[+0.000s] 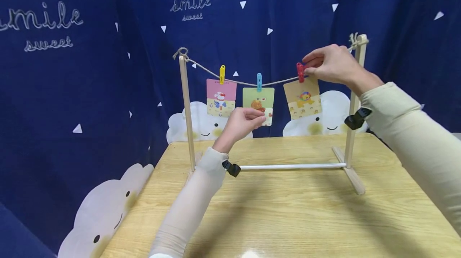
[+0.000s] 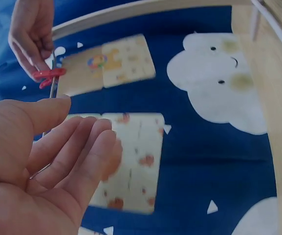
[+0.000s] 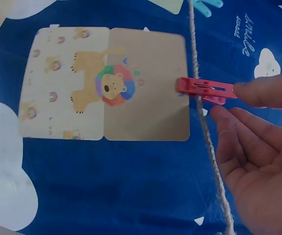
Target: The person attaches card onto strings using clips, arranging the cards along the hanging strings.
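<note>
My right hand [image 1: 331,64] is at the red clothespin [image 3: 206,88], thumb at its handle end and fingertips close under the other handle. The clothespin sits over the twine [image 1: 279,82] and clips the top edge of a tan card [image 1: 302,98] with a lion, which hangs slightly tilted. My left hand [image 1: 243,124] is in front of the lower part of a green card [image 1: 248,94] with a bear, its fingers loosely bent, thumb apart, holding nothing. A blue clothespin [image 1: 259,82] holds that card on the twine.
A pink card [image 1: 216,88] hangs at left under a yellow clothespin [image 1: 222,74]. The twine is tied between a left wooden post [image 1: 187,118] and a right wooden post [image 1: 351,138]. A white bar [image 1: 291,167] joins them low over the wooden table [image 1: 288,210]. A blue curtain [image 1: 144,30] hangs behind.
</note>
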Demonstrator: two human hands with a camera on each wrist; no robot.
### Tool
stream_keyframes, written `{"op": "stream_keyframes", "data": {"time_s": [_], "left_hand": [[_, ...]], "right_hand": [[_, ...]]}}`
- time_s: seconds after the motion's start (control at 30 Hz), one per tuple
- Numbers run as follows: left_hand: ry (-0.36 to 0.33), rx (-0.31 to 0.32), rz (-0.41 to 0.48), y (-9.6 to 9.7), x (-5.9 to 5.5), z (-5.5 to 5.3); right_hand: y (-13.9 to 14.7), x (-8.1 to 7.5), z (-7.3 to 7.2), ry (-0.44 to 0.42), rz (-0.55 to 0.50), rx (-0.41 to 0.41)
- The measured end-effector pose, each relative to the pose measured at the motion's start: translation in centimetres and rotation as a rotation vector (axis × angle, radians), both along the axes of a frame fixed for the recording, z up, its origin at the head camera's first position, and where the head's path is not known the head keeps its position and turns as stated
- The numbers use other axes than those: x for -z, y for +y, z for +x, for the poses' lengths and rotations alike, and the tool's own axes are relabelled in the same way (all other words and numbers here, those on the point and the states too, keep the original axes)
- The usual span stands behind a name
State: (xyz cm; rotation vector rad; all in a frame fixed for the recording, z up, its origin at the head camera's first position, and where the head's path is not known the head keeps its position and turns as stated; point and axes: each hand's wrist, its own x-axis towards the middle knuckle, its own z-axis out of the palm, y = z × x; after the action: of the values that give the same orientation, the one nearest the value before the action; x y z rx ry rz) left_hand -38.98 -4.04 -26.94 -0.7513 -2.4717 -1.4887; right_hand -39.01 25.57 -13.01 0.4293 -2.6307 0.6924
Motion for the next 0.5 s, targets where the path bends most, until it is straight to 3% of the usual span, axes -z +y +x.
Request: {"op": "stream_keyframes", "data": {"time_s": [0.3, 0.5], "left_hand": [[0.069, -0.071, -0.104, -3.0, 1.0, 0.2], [0.075, -0.101, -0.191, -5.4, 1.4, 0.7]], "right_hand": [[1.3, 1.3, 2.9, 0.107, -0.013, 0.018], [2.5, 3.6, 5.7, 0.207, 0.011, 0.054]]}}
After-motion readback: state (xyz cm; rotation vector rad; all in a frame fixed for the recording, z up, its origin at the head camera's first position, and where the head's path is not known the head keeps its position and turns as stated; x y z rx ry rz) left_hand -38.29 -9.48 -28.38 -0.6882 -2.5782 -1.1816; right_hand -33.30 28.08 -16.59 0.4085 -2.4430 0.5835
